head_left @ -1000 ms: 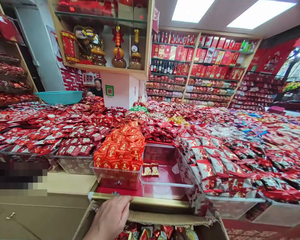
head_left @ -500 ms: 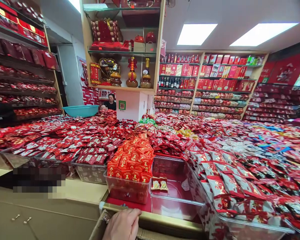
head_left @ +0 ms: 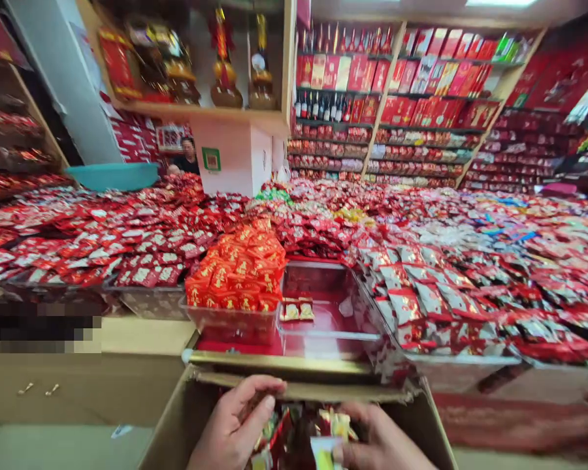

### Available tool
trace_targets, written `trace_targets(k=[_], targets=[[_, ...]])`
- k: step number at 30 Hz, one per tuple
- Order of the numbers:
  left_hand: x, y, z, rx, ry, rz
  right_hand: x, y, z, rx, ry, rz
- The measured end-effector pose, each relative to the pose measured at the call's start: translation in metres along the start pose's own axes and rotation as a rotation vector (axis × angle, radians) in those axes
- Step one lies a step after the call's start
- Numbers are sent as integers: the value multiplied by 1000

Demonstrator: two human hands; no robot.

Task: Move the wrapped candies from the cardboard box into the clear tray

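Note:
An open cardboard box stands at the bottom centre with small wrapped packets inside. My left hand is over its left part, thumb and fingers apart, with nothing held between them. On the right, my right hand has its thumb and fingers on a pale wrapped packet with a yellow patch. Beyond the box, a clear bin holds two small cream-and-gold packets at its left side. Beside it on the left, orange-red packets are heaped in another clear bin.
Bins of red and white packets spread to the right, dark red ones to the left. A teal basin and a seated person are at the back left. Shelves of bottles and boxes line the back wall.
The view has tilted down, bringing the cardboard box's inside into sight. My left hand has moved from the box's edge to over its contents. My right hand has come into view at a pale packet.

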State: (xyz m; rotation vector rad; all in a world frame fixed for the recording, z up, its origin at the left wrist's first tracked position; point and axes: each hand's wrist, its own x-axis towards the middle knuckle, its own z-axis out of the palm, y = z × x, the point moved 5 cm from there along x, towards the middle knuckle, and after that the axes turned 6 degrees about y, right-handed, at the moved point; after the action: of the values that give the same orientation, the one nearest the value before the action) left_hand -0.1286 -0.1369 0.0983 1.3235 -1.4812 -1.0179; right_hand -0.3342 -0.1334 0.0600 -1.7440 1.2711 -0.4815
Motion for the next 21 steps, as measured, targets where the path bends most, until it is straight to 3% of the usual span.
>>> trace_targets(k=[2,4,7,12,18,21], targets=[[-9,4,23,-57,-190,-99,0,-5,-3,445,6,53],[-16,6,43,-169,-329,-187,0,-9,-5,737,29,112],[-20,4,62,-247,-378,-241,1,-12,-5,839,65,164],[-17,3,71,-403,-324,-250,1,-5,-4,864,119,210],[-12,-12,52,-497,-91,-408,-4,-1,-7,911,150,235],[-13,-20,45,-523,-58,-449,-5,0,-7,855,124,241]])
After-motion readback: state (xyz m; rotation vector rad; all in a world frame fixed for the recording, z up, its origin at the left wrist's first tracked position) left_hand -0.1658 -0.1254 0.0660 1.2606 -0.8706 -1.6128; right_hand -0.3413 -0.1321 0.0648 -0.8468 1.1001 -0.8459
